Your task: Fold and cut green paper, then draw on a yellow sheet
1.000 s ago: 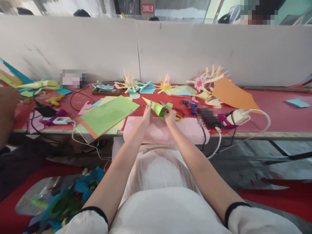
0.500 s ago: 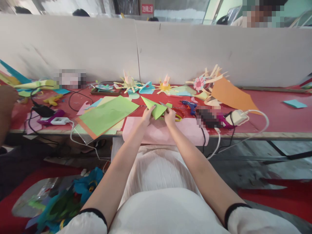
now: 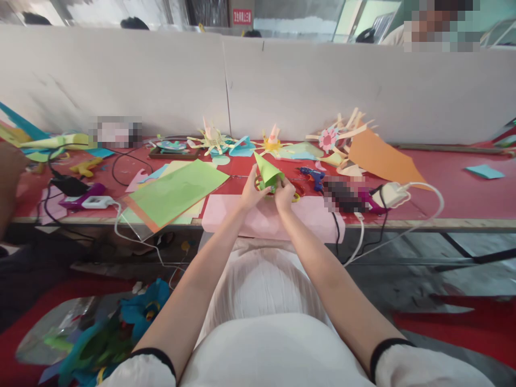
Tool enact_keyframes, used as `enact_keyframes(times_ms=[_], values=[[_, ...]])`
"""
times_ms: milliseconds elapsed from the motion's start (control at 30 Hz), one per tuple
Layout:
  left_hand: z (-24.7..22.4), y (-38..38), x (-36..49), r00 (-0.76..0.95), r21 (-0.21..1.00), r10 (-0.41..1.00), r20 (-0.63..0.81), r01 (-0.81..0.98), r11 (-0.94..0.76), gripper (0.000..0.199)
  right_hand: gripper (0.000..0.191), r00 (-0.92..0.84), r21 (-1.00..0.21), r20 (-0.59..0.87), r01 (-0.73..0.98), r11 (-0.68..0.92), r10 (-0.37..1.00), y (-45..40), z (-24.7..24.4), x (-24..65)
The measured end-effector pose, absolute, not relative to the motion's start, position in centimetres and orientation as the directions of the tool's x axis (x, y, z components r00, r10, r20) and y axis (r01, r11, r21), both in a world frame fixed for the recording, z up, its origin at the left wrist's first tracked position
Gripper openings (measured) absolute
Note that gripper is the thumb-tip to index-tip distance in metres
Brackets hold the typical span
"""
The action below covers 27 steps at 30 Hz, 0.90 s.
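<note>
A light green paper cone (image 3: 267,170) stands over the table's middle, its point up and its wide end facing down toward me. My right hand (image 3: 284,193) pinches the cone's lower right rim. My left hand (image 3: 253,192) is beside the cone's left side with thumb and index finger spread apart; whether it touches the paper is hard to tell. Below the hands lies a rolled pink sheet (image 3: 242,217) along the table edge. Yellow-handled scissors (image 3: 297,197) are partly hidden behind my right hand.
Green sheets (image 3: 179,191) lie left. A blue glue gun (image 3: 313,176), a purple power strip (image 3: 377,203) and cables are right. Paper flowers (image 3: 329,138) and an orange sheet (image 3: 387,156) sit along the white partition (image 3: 342,86). Another person's arm (image 3: 12,185) shows at left.
The green paper went from a flat folded triangle held by both hands to a curled cone with its point up. My left hand's fingers have spread from the paper.
</note>
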<state>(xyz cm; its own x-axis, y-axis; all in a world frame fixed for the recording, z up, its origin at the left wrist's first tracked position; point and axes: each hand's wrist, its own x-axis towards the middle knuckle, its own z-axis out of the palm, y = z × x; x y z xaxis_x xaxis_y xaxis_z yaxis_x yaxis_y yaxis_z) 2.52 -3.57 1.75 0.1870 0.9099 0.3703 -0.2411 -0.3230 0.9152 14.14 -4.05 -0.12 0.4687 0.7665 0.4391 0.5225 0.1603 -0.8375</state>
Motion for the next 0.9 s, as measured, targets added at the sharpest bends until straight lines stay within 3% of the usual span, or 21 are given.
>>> enact_keyframes(times_ms=[200,433,633,900], values=[[0.9,-2.5,2.2,0.06,0.954,0.962,0.267,-0.161,-0.254,0.061,0.032,0.457,-0.814,0.492,0.544,0.206,0.741,-4.1,0.0,13.7],[0.1,-1.5,1.9,-0.048,0.955,0.958,0.284,-0.082,-0.287,0.057,0.034,0.313,-0.812,0.541,0.434,0.389,0.78,-4.4,-0.1,13.5],[-0.3,-1.4,1.7,0.008,0.911,0.919,0.393,0.129,-0.391,0.057,0.024,0.355,-0.809,0.537,0.473,0.349,0.765,-3.7,-0.7,13.8],[-0.9,-1.0,2.1,-0.042,0.889,0.889,0.456,0.081,-0.451,0.051,0.026,0.402,-0.811,0.536,0.489,0.321,0.742,-3.6,-0.9,14.1]])
